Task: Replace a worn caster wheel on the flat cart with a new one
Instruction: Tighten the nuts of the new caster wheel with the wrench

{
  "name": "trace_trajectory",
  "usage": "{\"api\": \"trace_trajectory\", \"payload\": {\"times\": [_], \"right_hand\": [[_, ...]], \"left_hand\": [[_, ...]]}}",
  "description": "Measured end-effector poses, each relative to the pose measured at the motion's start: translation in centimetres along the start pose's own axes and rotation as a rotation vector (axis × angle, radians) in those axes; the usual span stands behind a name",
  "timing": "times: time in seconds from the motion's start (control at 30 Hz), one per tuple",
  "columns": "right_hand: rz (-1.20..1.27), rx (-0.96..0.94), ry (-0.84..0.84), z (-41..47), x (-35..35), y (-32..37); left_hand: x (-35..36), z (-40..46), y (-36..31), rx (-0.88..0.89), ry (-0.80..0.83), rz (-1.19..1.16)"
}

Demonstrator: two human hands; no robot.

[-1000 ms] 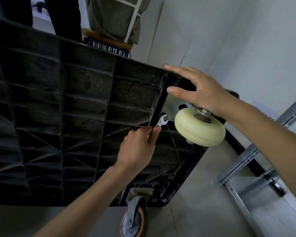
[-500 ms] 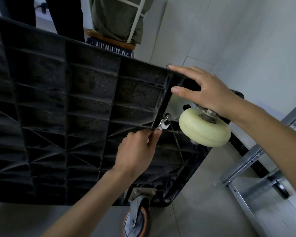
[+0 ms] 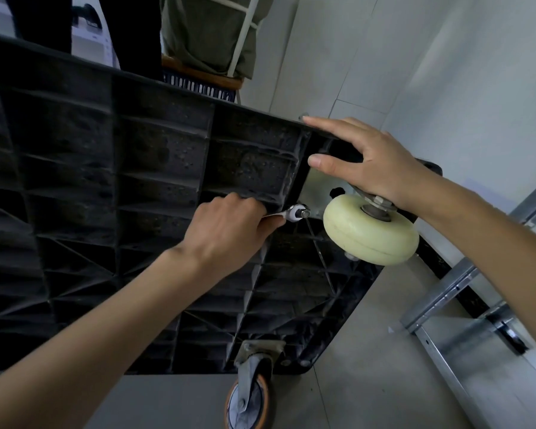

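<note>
Flat cart (image 3: 112, 187) tipped on edge, ribbed black underside facing the camera, lower edge on the tiled floor (image 3: 347, 394). Cream caster wheel (image 3: 370, 232) mounted on a metal plate (image 3: 317, 188) at the upper right corner of the underside. Orange-rimmed caster wheel (image 3: 249, 397) fitted at the lower edge, resting on the floor. Left hand (image 3: 226, 232) curled tight around the handle of a small wrench (image 3: 293, 212); wrench head seated on a bolt (image 3: 305, 213) at the plate's lower left corner, just beside the cream wheel. Right hand (image 3: 365, 162) spread open, fingers straight and laid flat along the cart's top edge, thumb extended, palm over the cream wheel's bracket. Grey metal shelving frame (image 3: 446, 308) lying on the floor to the right.
</note>
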State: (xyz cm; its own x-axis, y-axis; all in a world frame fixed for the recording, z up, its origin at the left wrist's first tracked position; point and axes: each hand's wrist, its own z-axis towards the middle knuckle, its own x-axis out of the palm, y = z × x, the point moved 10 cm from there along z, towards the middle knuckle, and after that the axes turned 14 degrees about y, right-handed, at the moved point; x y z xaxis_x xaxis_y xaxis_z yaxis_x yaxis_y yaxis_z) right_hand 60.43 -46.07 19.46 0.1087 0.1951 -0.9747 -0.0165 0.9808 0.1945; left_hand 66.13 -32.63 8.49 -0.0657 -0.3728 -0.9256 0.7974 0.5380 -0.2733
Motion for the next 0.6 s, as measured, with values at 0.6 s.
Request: {"api": "trace_trajectory", "payload": {"times": [0.6], "right_hand": [[-0.002,0.01,-0.001,-0.1,-0.1,-0.1]], "left_hand": [[-2.5,2.3,-1.4,0.02,0.2,0.021]]}}
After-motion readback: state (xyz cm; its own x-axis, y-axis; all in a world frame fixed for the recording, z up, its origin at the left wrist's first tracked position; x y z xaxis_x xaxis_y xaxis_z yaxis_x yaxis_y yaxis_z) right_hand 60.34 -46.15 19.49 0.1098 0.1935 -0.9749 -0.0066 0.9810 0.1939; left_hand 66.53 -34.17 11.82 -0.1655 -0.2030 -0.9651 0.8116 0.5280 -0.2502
